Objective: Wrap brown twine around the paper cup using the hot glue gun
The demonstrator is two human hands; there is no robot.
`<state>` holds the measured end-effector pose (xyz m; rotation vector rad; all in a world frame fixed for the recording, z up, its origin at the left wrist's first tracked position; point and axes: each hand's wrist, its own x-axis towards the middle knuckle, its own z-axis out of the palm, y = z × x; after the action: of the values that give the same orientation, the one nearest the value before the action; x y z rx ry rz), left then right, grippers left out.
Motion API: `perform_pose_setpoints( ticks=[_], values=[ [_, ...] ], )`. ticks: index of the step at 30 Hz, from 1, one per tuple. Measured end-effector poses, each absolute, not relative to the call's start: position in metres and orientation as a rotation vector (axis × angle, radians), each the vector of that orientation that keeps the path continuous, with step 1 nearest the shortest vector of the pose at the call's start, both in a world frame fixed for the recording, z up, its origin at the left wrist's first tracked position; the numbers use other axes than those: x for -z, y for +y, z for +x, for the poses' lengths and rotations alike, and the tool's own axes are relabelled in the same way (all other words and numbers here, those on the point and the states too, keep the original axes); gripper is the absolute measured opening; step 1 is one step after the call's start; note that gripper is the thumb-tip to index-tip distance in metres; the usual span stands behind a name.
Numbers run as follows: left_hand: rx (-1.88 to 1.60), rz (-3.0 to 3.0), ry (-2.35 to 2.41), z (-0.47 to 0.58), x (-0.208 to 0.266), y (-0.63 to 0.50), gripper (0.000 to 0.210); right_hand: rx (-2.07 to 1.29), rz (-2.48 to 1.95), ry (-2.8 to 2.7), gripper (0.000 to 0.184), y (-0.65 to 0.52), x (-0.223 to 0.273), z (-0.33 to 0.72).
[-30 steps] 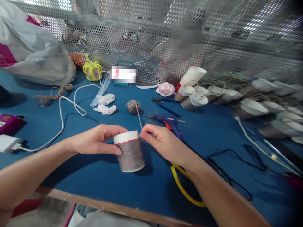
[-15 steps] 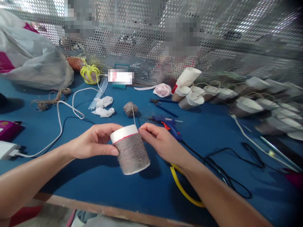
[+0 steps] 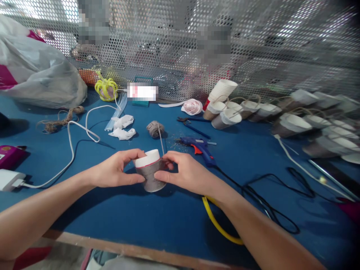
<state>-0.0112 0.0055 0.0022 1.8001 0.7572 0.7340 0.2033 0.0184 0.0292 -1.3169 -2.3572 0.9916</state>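
A paper cup [image 3: 152,173] wound with grey-brown yarn is held between both hands over the blue table; its white rim and a thin red line show above the yarn. My left hand [image 3: 119,168] grips it from the left, thumb on the yarn and fingers at the rim, partly hidden. My right hand [image 3: 180,170] closes on its right side, thumb across the front. A strand of yarn [image 3: 161,140] runs from the right fingers up to a small yarn ball [image 3: 155,129] lying just beyond the cup.
A blue glue gun [image 3: 201,146] and pliers [image 3: 194,125] lie right of the yarn ball. Several wrapped cups [image 3: 294,125] with handles stand at the right. A white cable [image 3: 72,144] loops across the left. A yellow tube [image 3: 218,223] lies beneath my right forearm. Behind stands a perforated metal screen [image 3: 168,48].
The cup has moved slightly up and away and stands more upright. My right hand has shifted from pinching near the rim to gripping the cup's side, with its thumb on the yarn.
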Motion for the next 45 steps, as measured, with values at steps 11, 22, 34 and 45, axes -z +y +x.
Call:
perform_pose_setpoints(
  ticks=[11,22,34,45],
  values=[
    [-0.851,1.825,0.779,-0.004,0.009,0.005,0.016,-0.867,-1.244,-2.496,0.036,0.016,-0.022,0.198],
    [-0.808,1.802,0.746,-0.002,0.013,0.005,0.015,-0.845,-1.377,-2.455,0.032,0.016,-0.021,0.195],
    [-0.716,2.103,0.995,0.008,-0.001,-0.004,0.017,-0.617,-1.289,-2.519,0.037,0.012,-0.017,0.197],
    [-0.66,2.089,1.034,0.007,-0.003,-0.003,0.021,-0.699,-1.233,-2.327,0.02,0.016,-0.034,0.205]
  ],
)
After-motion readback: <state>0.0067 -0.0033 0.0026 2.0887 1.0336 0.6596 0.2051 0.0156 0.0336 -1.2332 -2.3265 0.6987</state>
